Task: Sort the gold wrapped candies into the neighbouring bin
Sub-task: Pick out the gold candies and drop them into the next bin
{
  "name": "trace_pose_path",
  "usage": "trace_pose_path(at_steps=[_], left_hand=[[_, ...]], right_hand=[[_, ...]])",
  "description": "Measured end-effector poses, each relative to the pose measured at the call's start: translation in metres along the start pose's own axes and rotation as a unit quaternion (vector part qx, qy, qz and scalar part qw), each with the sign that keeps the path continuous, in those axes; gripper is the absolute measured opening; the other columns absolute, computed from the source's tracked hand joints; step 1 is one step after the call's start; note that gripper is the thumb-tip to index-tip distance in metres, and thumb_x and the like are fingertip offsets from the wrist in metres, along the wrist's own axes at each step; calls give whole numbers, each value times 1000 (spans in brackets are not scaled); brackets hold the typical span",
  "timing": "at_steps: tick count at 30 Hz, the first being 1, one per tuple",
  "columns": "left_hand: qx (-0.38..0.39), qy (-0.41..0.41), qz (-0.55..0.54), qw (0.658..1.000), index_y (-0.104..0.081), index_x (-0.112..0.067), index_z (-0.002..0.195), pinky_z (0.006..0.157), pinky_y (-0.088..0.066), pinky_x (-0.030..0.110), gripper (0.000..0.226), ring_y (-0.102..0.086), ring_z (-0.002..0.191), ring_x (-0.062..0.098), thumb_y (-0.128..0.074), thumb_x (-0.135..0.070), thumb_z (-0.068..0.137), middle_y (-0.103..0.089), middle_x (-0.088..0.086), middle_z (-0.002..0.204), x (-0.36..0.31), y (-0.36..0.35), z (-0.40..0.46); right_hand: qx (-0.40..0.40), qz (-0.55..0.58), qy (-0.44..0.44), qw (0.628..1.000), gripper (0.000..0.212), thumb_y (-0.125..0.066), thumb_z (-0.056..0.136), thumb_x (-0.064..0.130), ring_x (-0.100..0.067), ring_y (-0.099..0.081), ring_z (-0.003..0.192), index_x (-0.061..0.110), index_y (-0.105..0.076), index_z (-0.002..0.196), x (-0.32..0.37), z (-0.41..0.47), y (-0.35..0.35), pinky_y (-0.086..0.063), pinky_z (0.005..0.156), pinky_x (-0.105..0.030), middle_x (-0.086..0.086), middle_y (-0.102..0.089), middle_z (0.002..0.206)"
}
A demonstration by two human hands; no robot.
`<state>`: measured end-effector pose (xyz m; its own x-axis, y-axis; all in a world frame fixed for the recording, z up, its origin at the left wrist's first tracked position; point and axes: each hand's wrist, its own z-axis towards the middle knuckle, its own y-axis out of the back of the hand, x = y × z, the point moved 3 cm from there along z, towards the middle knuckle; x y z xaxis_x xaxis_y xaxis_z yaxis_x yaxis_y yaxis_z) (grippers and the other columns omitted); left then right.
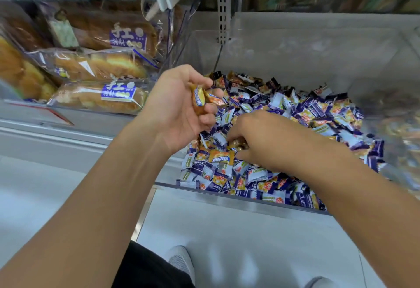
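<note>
Candies (pixel 284 115), crinkly purple, white and gold foil, heaped in a clear plastic bin (pixel 295 44). Left hand (pixel 179 106) is raised palm-up, fingers curled round a few gold ones (pixel 204 99). Right hand (pixel 259 142) is palm-down in the heap, fingertips pinching another gold candy (pixel 236 145).

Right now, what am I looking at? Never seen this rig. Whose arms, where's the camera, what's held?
There is no machine here: a person wears one camera on the head, looking down at their own bare arms. In front is a clear bin heaped with small wrapped candies, mostly purple and white. The left hand is raised and grips a few gold candies. The right hand is down in the heap, fingers pinching another gold candy; one more gold one lies beside it. Bagged bread fills the shelf to the left.
</note>
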<state>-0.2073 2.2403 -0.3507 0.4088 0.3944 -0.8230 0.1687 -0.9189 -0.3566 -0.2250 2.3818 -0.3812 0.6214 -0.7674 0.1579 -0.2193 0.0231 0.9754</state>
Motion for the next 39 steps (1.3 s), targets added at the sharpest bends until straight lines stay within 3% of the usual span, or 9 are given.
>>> trace_pose_path(at_steps=[4,5,9,15,19,22,24,31,39], left_hand=[[-38,-46,150,987,-51,-17,73,34,-23,17,25,-27,39,7,-55,-30,95,-47,-2,62,-1,-3,2],[-62,-97,285,952,-53,-18,71,37,-27,17,29,-31,40,6,-59,-34,95,-46,-5,62,0,-2,3],[-27,-195,768,610,-67,-27,81,66,-42,26,27,-57,75,10,-80,-51,75,-54,-15,74,15,0,6],[27,-131,839,528,-63,-28,88,63,-36,29,30,-51,76,20,-84,-44,73,-46,-9,75,35,-4,14],[29,-148,768,623,-56,-25,86,62,-38,29,21,-55,74,17,-69,-42,89,-52,-11,71,22,1,14],[-28,-118,502,857,-56,-14,85,43,-43,28,17,-46,44,15,-50,-26,97,-56,1,61,9,-1,5],[-61,-84,321,941,-53,-12,87,43,-46,30,14,-35,35,16,-44,-19,95,-55,5,58,4,-4,0],[-90,-72,191,975,-46,-10,99,59,-62,47,8,-45,38,21,-40,-14,98,-55,10,63,1,0,4],[-135,-155,325,923,-50,-14,83,41,-41,25,15,-43,53,21,-42,-15,95,-50,14,81,-3,1,19]], right_hand=[[38,-45,-40,997,34,-63,92,13,-27,-63,93,33,-64,119,-7,-3,4,-55,74,-38,-1,-66,105],[52,-44,-48,997,38,-62,93,14,-27,-63,95,35,-61,124,-10,-5,5,-54,74,-37,-1,-65,107],[93,-28,-49,994,37,-68,90,21,-25,-63,94,35,-58,123,-17,-13,11,-56,79,-41,4,-61,107],[-68,163,-50,983,22,-61,90,12,-4,-52,53,26,-72,103,-33,-14,32,-42,54,-21,5,-61,67],[-63,353,-153,921,18,-53,92,16,-26,-50,57,8,-59,78,-39,-12,34,-39,54,-34,-4,-62,68],[-65,214,-129,966,36,-60,91,36,-20,-48,61,8,-50,71,-21,-7,23,-37,56,-30,-6,-52,67],[-65,60,-95,992,39,-61,93,42,-27,-54,65,11,-50,72,-5,-4,12,-43,57,-32,-5,-53,68],[-1,-41,-133,990,53,-65,90,53,-20,-41,59,20,-29,68,2,-2,-4,-25,48,-30,1,-40,68],[113,-26,-135,984,50,-65,88,57,-20,-51,65,15,-44,70,26,25,-6,-42,56,-32,1,-50,71]])
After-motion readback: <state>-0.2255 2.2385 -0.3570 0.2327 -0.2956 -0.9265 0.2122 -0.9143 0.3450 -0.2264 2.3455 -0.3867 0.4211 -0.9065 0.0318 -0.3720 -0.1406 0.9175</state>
